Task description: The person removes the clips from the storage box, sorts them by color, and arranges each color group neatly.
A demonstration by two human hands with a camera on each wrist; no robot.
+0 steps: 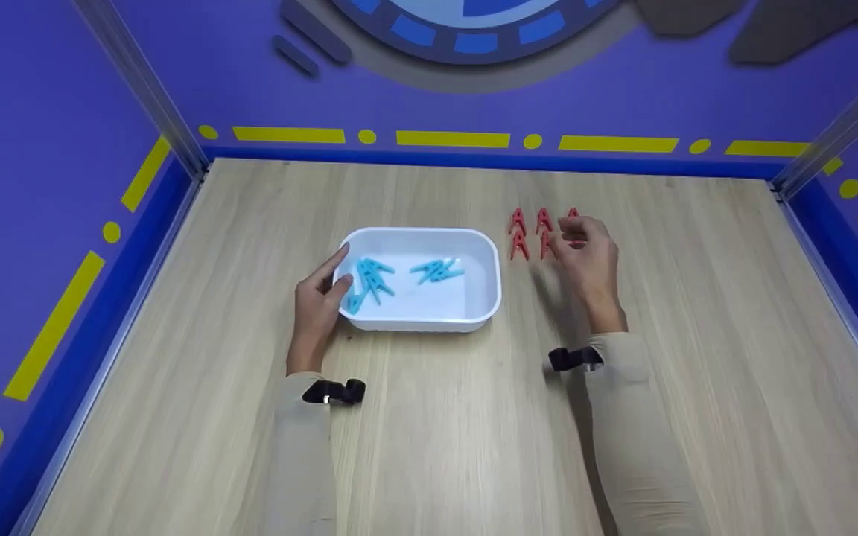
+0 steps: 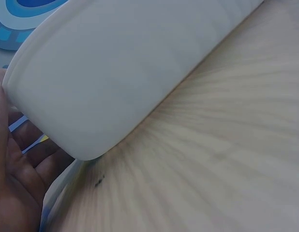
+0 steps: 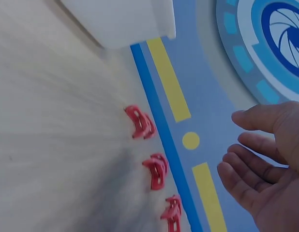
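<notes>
My left hand (image 1: 316, 304) grips the left end of a white plastic tub (image 1: 429, 325), its thumb over the rim. In the left wrist view the fingers lie against the outside of the tub (image 2: 106, 72). Several light-blue clothespins (image 1: 373, 279) lie inside, some at the left end and others (image 1: 436, 270) nearer the middle. Right of the tub, red clothespins (image 1: 518, 246) stand in two rows. My right hand (image 1: 589, 257) is above the right end of these rows and partly hides them. The right wrist view shows its fingers loosely bent, apart from the thumb, with nothing between them.
The wood-grain table (image 1: 429, 432) carries the tub and clothespins. Blue panels (image 1: 459, 108) with yellow dashes rise behind it and at both sides, joined by metal corner posts. A black camera strap (image 1: 576, 359) sits at each wrist.
</notes>
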